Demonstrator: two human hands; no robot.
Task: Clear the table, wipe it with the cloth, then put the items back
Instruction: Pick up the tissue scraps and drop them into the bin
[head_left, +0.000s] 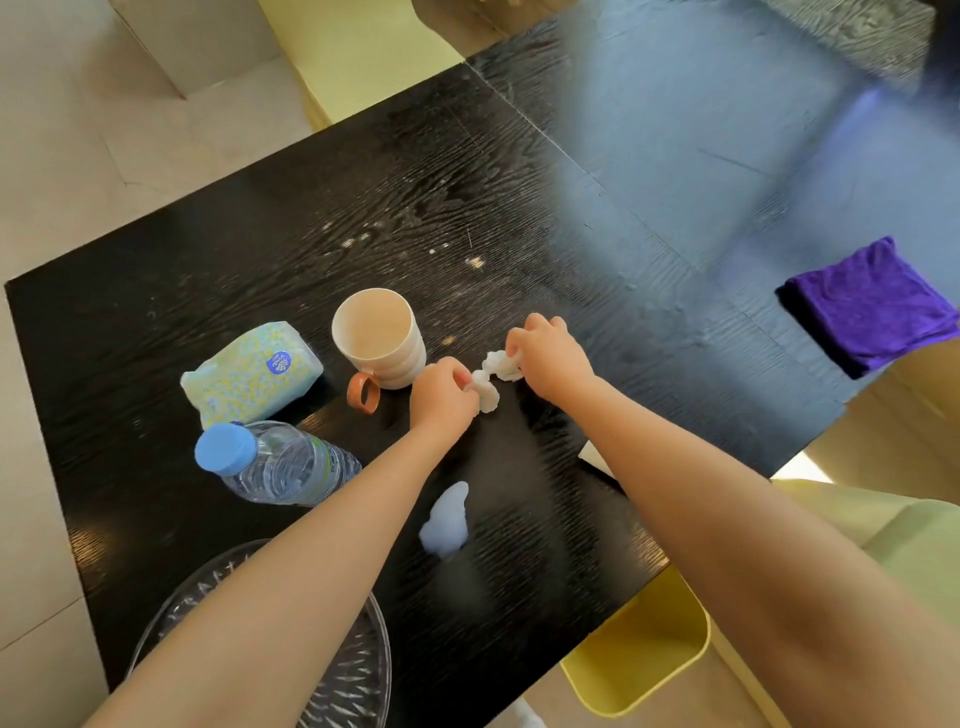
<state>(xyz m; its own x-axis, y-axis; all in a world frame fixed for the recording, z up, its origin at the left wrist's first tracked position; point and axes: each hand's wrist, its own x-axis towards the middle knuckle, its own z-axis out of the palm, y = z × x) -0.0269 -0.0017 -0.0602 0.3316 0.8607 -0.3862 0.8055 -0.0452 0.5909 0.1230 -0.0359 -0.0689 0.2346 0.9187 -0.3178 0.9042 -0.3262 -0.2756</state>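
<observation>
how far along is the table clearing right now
Early. Nothing looks cleared: the mug, tissue pack, water bottle and glass plate are on the table. Both hands, left and right, are picking up crumpled tissues. The purple cloth lies folded; crumbs remain.

1 head-worn wide-angle view is looking steeply down, close over the black table (363, 171), facing its far edge.

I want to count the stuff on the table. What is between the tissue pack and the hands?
In the head view, the cream mug with the orange handle stands between the tissue pack and the left hand; the right hand is just beyond.
</observation>
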